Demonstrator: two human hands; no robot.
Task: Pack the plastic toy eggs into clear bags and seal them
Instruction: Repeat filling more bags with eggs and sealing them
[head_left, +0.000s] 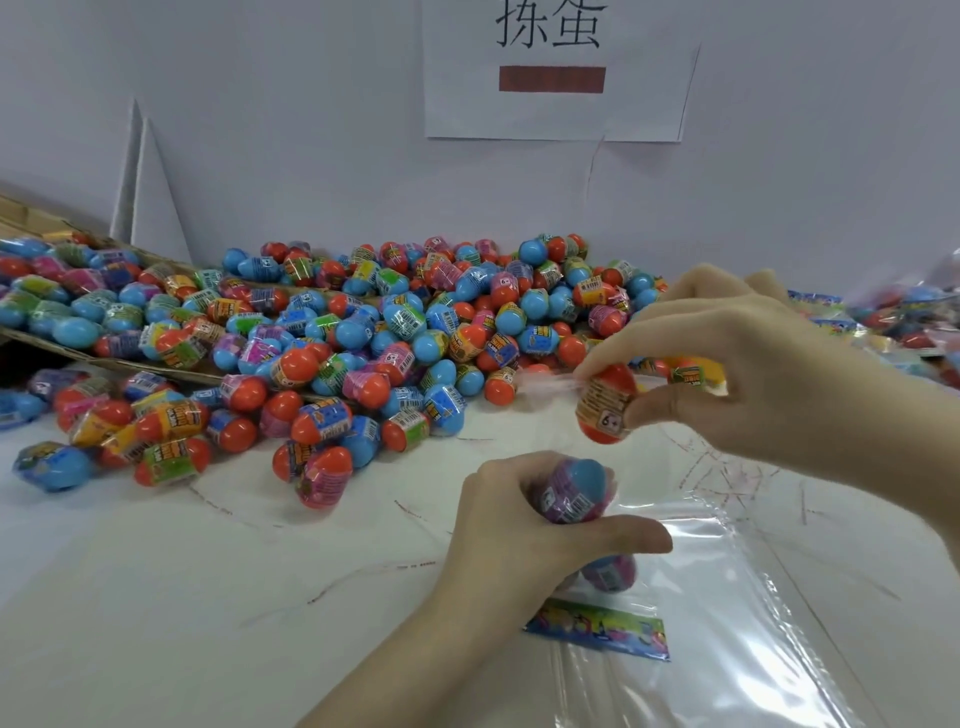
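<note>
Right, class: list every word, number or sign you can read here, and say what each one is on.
"拣蛋": white paper sign on the wall.
"6+": wrapper of the orange egg in the right hand.
"6+": wrappers of several eggs in the pile.
Other wrapper print and the colourful card: too blurred.

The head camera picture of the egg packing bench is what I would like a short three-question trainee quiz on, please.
1. True or false: the right hand pinches an orange egg above the table.
2. Which colour is the cap of the egg gripped by the left hand? A red, B blue, C yellow.
3. Fill the gap: the colourful printed card lies under the left hand, inside or under the clear ____.

Key: 1 true; 2 B; 3 bag.
</note>
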